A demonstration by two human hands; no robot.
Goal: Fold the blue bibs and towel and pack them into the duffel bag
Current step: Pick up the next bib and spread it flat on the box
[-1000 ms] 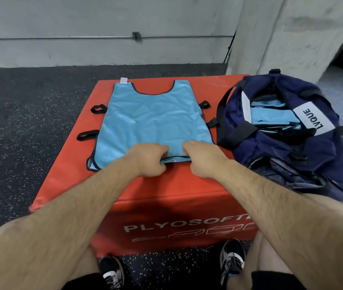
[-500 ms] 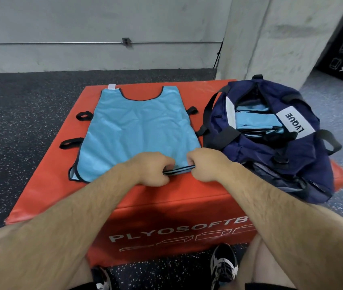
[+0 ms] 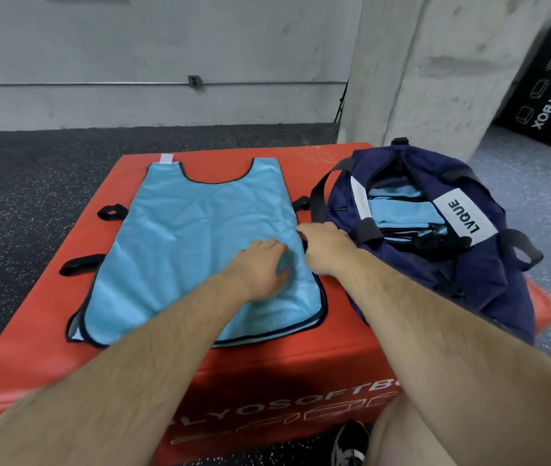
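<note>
Blue bib (image 3: 196, 237) lies flat on red box (image 3: 48, 331). Left hand (image 3: 260, 267) rests on it, fingers loose; right hand (image 3: 326, 247) curls at its right edge, grip unclear. Open duffel bag (image 3: 469, 274) sits just right.

A light blue bib (image 3: 193, 237) with black trim is lying flat and unfolded on the red box (image 3: 32, 348), neck opening pointing away. Just beside its right edge, the navy duffel bag (image 3: 489, 280) is sitting unzipped, holding folded blue fabric (image 3: 398, 213).
</note>
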